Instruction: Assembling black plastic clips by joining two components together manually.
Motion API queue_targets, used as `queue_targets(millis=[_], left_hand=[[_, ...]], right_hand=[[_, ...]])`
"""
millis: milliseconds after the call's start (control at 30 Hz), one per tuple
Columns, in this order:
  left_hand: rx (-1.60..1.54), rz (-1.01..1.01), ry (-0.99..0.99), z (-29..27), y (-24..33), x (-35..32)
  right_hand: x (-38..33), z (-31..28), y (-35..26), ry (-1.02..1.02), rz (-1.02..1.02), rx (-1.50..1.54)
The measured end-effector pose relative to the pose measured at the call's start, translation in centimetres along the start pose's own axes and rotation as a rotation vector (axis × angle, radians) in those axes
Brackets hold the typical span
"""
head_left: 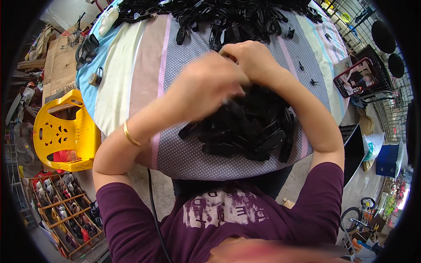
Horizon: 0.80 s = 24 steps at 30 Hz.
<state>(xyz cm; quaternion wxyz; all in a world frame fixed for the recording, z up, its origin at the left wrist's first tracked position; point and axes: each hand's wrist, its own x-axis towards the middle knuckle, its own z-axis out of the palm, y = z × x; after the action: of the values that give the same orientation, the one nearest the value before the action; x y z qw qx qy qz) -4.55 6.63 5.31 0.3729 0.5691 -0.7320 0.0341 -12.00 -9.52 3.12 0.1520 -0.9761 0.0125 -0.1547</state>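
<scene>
My left hand point(208, 83) is smeared by motion over the middle of the table, so its fingers cannot be told apart. A gold bangle point(130, 133) circles that forearm. Just beyond it, my right hand point(251, 59) is curled closed, and whatever it grips is hidden. The two hands meet or overlap. Under and in front of them lies a heap of glossy black plastic clip-like pieces point(250, 127), close to the table's near edge. A larger heap of similar black pieces point(232, 19) spreads along the far side.
A striped, dotted cloth point(147, 65) covers the round table. At its left lie a roll of tape point(94, 79) and a black strapped item point(89, 48). A phone point(357, 78) stands at the right. Beside the table are a yellow chair point(66, 131) and a shoe rack point(66, 215).
</scene>
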Motion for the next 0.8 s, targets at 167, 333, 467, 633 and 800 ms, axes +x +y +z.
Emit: queue_targets(millis=[167,333,467,633,800], left_hand=[[0.230,-0.508,-0.152,-1.8,-4.8,-0.8],[0.202,-0.562,-0.303,-1.5,-4.9,-0.5],[0.176,-0.471,-0.163,-0.7,-4.4,0.6],[-0.196,-0.459,-0.015,1.4,-4.9,1.6],[-0.870,-0.699,0.321,1.4,-4.6,2.0]], right_hand=[[-1.5,0.1,2.0,0.104,-0.045,-0.133],[-1.8,-0.5,2.1,0.009,-0.109,-0.034],[-1.6,-1.9,1.7,0.164,0.080,0.323],[-1.1,-1.8,0.0,0.469,0.189,0.612],[-1.6,-1.5,-0.8,0.548,-0.343,0.148]])
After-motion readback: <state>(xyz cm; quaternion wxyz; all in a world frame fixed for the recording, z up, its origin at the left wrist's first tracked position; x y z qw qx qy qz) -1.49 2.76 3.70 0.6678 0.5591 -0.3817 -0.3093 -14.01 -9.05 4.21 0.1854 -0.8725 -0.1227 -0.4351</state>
